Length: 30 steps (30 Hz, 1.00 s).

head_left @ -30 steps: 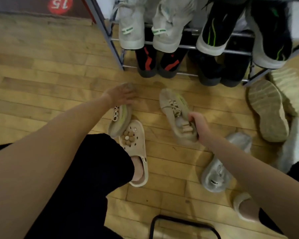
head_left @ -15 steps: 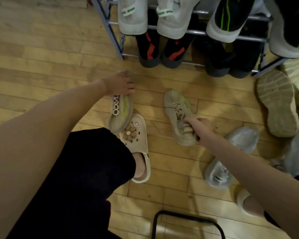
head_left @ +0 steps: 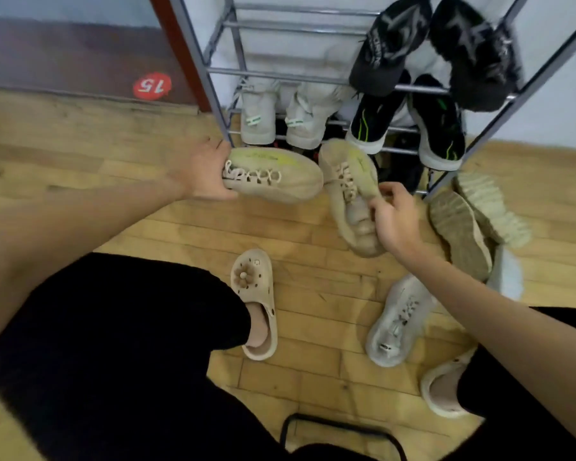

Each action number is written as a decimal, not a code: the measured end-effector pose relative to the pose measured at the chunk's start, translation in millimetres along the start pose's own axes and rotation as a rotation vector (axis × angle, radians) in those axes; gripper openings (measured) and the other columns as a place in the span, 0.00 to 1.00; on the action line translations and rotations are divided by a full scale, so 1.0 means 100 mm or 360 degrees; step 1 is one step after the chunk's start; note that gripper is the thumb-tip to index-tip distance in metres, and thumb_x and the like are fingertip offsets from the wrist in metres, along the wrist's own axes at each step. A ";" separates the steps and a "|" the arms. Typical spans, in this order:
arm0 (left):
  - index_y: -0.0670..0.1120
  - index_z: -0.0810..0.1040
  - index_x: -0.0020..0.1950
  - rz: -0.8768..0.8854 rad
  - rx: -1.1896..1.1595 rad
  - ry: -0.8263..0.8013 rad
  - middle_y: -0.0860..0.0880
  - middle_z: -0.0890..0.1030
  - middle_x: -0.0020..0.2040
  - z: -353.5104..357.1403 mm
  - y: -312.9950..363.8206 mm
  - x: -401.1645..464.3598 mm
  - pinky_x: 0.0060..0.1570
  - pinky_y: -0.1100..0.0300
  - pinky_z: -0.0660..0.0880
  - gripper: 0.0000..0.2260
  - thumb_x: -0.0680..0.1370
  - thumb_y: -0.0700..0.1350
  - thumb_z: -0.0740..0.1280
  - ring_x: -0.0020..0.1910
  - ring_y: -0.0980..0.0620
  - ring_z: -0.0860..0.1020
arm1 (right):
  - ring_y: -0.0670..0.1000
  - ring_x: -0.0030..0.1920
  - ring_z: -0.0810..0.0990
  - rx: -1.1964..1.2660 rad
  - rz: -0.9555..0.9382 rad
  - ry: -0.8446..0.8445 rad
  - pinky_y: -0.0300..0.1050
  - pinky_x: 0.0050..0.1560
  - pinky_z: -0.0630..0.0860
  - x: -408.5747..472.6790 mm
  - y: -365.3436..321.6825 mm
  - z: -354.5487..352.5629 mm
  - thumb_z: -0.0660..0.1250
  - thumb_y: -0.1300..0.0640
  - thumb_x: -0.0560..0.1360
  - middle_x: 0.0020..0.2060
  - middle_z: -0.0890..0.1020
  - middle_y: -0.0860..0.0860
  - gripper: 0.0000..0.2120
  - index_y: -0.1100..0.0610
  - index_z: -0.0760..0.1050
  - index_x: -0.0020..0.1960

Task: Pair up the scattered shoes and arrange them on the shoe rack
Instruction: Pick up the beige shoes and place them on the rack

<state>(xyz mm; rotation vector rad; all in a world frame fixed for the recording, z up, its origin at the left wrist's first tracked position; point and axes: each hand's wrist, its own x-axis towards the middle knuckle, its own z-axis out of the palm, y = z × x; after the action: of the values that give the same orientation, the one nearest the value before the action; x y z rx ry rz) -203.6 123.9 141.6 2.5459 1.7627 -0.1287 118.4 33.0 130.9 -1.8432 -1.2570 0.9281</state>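
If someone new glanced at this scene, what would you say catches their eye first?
Most likely the two tan sneakers held up in front of the shoe rack: the left hand grips the left tan sneaker at its heel end, and the right hand pinches the right tan sneaker. Next, the black fuzzy shoes on an upper shelf at the right, and the red round sticker reading 15, low on the wall at the left.

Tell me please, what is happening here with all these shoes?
A person is sorting shoes onto a metal rack. The left hand holds one tan sneaker by its heel end, and the right hand grips the matching sneaker; both are lifted in front of the rack. Several pairs already sit on its shelves. A grey sneaker and two overturned shoes lie on the floor.
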 end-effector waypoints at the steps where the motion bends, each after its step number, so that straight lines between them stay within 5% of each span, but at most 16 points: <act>1: 0.37 0.72 0.59 -0.0077 -0.0090 0.0068 0.37 0.76 0.54 -0.09 0.07 -0.04 0.51 0.48 0.71 0.40 0.58 0.65 0.64 0.54 0.38 0.73 | 0.46 0.43 0.75 0.0034 -0.0064 0.0043 0.39 0.41 0.70 -0.03 -0.11 -0.05 0.61 0.58 0.77 0.44 0.77 0.47 0.17 0.59 0.71 0.65; 4: 0.39 0.72 0.59 -0.0307 -0.0371 0.0315 0.38 0.76 0.55 -0.30 0.22 -0.14 0.48 0.52 0.70 0.35 0.61 0.61 0.70 0.55 0.39 0.74 | 0.36 0.36 0.74 0.0150 -0.0226 0.0154 0.29 0.34 0.70 -0.11 -0.38 -0.21 0.61 0.62 0.77 0.38 0.74 0.41 0.16 0.60 0.71 0.65; 7: 0.42 0.72 0.54 -0.0554 -0.0555 0.0521 0.42 0.78 0.51 -0.52 0.28 -0.16 0.44 0.50 0.75 0.31 0.61 0.63 0.66 0.50 0.40 0.77 | 0.32 0.33 0.74 0.0253 -0.0297 0.0155 0.29 0.33 0.69 -0.13 -0.61 -0.31 0.59 0.63 0.77 0.37 0.75 0.42 0.16 0.58 0.70 0.64; 13: 0.40 0.75 0.58 -0.1059 -0.1004 0.0353 0.43 0.80 0.55 -0.87 0.32 0.11 0.46 0.53 0.76 0.40 0.64 0.72 0.66 0.52 0.41 0.79 | 0.51 0.42 0.76 0.0199 -0.0201 0.0037 0.48 0.40 0.71 0.21 -1.01 -0.17 0.57 0.60 0.78 0.41 0.74 0.47 0.17 0.59 0.67 0.67; 17: 0.40 0.77 0.48 -0.1080 -0.1033 0.0404 0.44 0.81 0.49 -0.92 0.24 0.42 0.40 0.56 0.72 0.33 0.67 0.71 0.67 0.47 0.42 0.80 | 0.52 0.41 0.75 0.0219 -0.0190 -0.0062 0.46 0.38 0.73 0.50 -1.20 0.07 0.53 0.60 0.80 0.42 0.75 0.51 0.15 0.61 0.63 0.67; 19: 0.43 0.73 0.41 -0.1056 -0.1026 0.0463 0.45 0.79 0.46 -0.97 0.21 0.63 0.41 0.56 0.74 0.28 0.69 0.69 0.67 0.45 0.43 0.79 | 0.56 0.47 0.76 0.0206 -0.0206 -0.0092 0.53 0.48 0.75 0.71 -1.35 0.21 0.52 0.60 0.80 0.47 0.75 0.54 0.14 0.62 0.61 0.65; 24: 0.43 0.71 0.37 -0.0979 -0.0797 0.0520 0.45 0.77 0.42 -1.08 0.13 1.18 0.37 0.55 0.71 0.25 0.72 0.66 0.67 0.43 0.43 0.79 | 0.54 0.47 0.69 0.0163 -0.0262 -0.0074 0.50 0.50 0.69 1.39 -1.67 0.62 0.52 0.64 0.80 0.40 0.67 0.52 0.04 0.58 0.62 0.48; 27: 0.44 0.73 0.44 -0.1009 -0.0584 0.0597 0.45 0.79 0.43 -1.02 0.09 1.47 0.35 0.55 0.70 0.23 0.71 0.64 0.69 0.44 0.42 0.81 | 0.53 0.48 0.72 0.0105 -0.0258 -0.0023 0.49 0.52 0.70 1.66 -1.81 0.77 0.51 0.65 0.80 0.46 0.71 0.55 0.15 0.66 0.60 0.66; 30: 0.44 0.72 0.44 -0.1110 -0.0659 0.0649 0.46 0.78 0.43 -0.92 0.07 1.70 0.36 0.55 0.70 0.20 0.73 0.61 0.68 0.45 0.42 0.81 | 0.57 0.57 0.74 0.0110 -0.0156 -0.0005 0.51 0.58 0.73 1.93 -1.83 0.91 0.49 0.64 0.80 0.58 0.74 0.60 0.20 0.67 0.56 0.71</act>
<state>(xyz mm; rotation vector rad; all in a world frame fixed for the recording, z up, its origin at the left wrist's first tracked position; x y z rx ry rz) -133.7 287.4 217.3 1.6692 2.4263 0.7005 12.5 281.0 210.4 -1.7120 -1.2892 0.9098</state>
